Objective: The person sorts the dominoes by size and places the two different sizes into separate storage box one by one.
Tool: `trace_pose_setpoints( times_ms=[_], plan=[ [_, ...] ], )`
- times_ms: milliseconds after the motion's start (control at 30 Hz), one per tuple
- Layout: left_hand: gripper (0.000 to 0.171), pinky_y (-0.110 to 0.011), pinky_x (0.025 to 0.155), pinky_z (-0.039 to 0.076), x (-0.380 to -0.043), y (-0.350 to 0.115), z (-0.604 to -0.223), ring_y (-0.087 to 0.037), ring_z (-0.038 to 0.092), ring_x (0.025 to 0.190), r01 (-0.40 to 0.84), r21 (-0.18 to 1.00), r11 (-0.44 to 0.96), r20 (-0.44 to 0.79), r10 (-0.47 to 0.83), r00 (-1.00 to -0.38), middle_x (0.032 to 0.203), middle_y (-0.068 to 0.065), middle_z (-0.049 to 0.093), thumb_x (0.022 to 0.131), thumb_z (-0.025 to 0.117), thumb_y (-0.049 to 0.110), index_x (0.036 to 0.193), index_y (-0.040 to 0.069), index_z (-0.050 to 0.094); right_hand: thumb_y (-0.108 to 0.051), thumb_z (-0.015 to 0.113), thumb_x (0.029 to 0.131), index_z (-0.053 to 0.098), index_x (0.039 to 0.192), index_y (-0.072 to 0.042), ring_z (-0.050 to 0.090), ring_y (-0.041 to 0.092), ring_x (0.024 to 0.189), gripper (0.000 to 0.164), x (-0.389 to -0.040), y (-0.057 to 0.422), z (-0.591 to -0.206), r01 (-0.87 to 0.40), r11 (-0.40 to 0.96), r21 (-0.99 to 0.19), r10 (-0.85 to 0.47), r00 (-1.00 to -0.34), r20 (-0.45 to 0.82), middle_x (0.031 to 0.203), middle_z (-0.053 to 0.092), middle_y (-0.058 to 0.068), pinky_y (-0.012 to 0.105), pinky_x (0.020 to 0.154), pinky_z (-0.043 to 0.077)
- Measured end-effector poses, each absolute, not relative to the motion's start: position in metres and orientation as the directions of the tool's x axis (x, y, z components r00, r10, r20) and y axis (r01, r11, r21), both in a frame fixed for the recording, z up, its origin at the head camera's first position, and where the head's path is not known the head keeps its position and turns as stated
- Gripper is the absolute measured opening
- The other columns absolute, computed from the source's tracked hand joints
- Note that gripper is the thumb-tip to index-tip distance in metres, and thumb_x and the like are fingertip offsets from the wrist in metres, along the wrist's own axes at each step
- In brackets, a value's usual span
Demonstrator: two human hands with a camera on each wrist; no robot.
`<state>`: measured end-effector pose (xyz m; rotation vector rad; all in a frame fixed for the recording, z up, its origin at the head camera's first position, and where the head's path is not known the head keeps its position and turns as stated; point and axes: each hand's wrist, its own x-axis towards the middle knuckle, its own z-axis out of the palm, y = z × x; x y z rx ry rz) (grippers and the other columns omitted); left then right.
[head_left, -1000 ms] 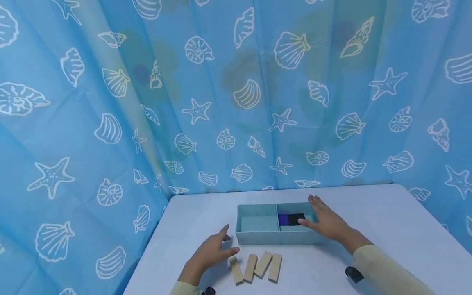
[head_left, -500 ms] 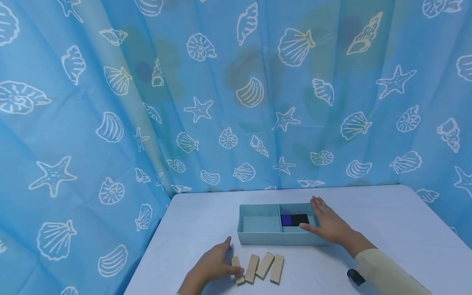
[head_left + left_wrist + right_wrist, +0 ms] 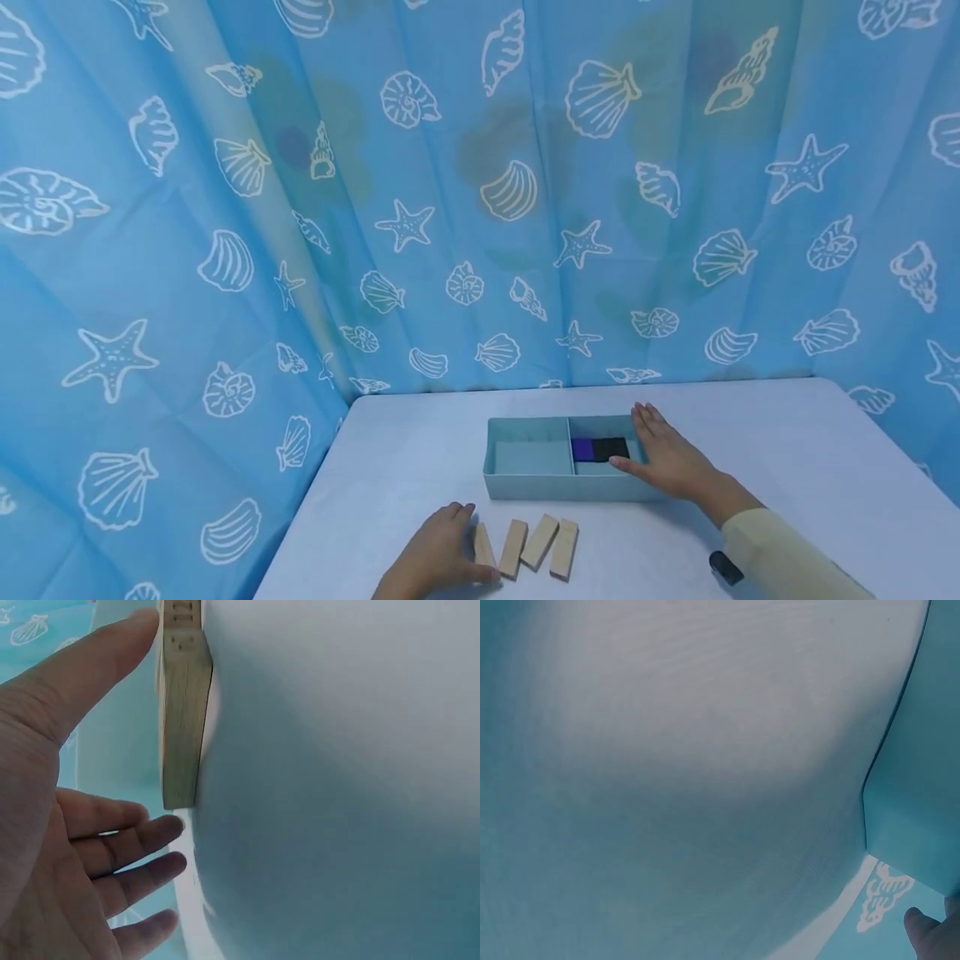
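My left hand (image 3: 435,552) reaches beside the leftmost of several small wooden blocks (image 3: 483,543). In the left wrist view, its thumb lies close to a block's near end (image 3: 185,724), and the loosely bent fingers (image 3: 142,874) are spread near the far end; nothing is gripped. The other blocks (image 3: 513,548) lie in a rough row to the right. My right hand (image 3: 671,458) rests on the right end of a pale blue-green two-compartment box (image 3: 570,487), fingers extended. In the right wrist view only fingertips (image 3: 934,934) show by the box's side (image 3: 919,750).
A purple and black piece (image 3: 602,450) lies in the box's right compartment. The white table (image 3: 405,450) has a blue shell-patterned curtain (image 3: 450,250) behind it and at its left. A small black object (image 3: 725,568) is beneath the right sleeve (image 3: 780,550).
My left hand has come down and nearer to me, from beside the box's corner to the leftmost block, its fingers drawing in. My right hand stays at the box's right end.
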<state>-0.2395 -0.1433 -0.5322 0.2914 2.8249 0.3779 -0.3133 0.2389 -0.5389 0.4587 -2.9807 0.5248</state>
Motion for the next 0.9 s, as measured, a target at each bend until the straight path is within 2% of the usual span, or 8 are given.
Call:
trace_pose_setpoints(
  times_ms=[333,600,900],
  plan=[
    [0.104,-0.053,0.102,0.040,-0.234,-0.137,-0.537,-0.035,0.049,0.123,0.163,0.278,0.947,-0.250,0.235,-0.939,0.130,-0.015,0.056,0.058,0.082,0.067,0.136,0.004,0.053,-0.070,0.049,0.089,0.016,0.150,0.010,0.008,0.044,0.144,0.106,-0.312,0.238,-0.538,-0.291,0.895,-0.338,-0.266,-0.956,0.121,0.157,0.012,0.027,0.059,0.112,0.015],
    [0.111,-0.047,0.095,0.048,-0.239,-0.138,-0.535,-0.027,0.057,0.114,0.198,0.321,0.926,-0.155,0.258,-0.954,0.126,-0.010,0.056,0.057,0.083,0.065,0.143,0.006,0.045,-0.070,0.048,0.089,0.016,0.150,0.010,0.009,0.044,0.144,0.106,-0.313,0.238,-0.539,-0.290,0.900,-0.324,-0.265,-0.957,0.120,0.157,0.013,0.028,0.058,0.112,0.016],
    [0.108,-0.041,0.091,0.050,-0.251,-0.135,-0.528,-0.022,0.059,0.108,0.145,0.559,0.816,-0.083,0.229,-0.970,0.132,-0.008,0.047,0.062,0.093,0.035,0.148,0.006,0.035,-0.070,0.049,0.089,0.015,0.150,0.010,0.007,0.044,0.144,0.106,-0.312,0.237,-0.536,-0.276,0.903,-0.328,-0.258,-0.961,0.099,0.157,0.012,0.028,0.059,0.112,0.015]
  ],
)
